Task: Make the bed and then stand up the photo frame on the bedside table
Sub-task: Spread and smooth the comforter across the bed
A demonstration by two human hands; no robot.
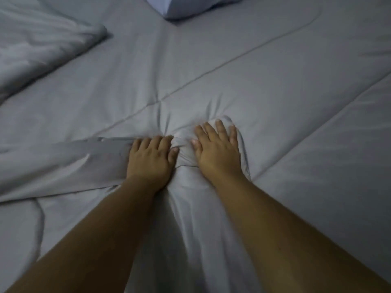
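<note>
A grey quilted duvet [264, 85] covers the bed and fills the view. Both my hands rest on it near the middle. My left hand [151, 157] lies palm down with its fingers curled over a bunched ridge of fabric. Close beside it, my right hand [218, 148] is pressed flat with the fingers spread on the same bunch. Wrinkles radiate from between the hands. A folded-over strip of the duvet [63, 159] runs left from my left hand. The photo frame and the bedside table are out of view.
A pale blue-white pillow [190, 6] lies at the top edge. A crumpled heap of grey bedding [38, 45] sits at the upper left. Stitched seams cross the duvet diagonally.
</note>
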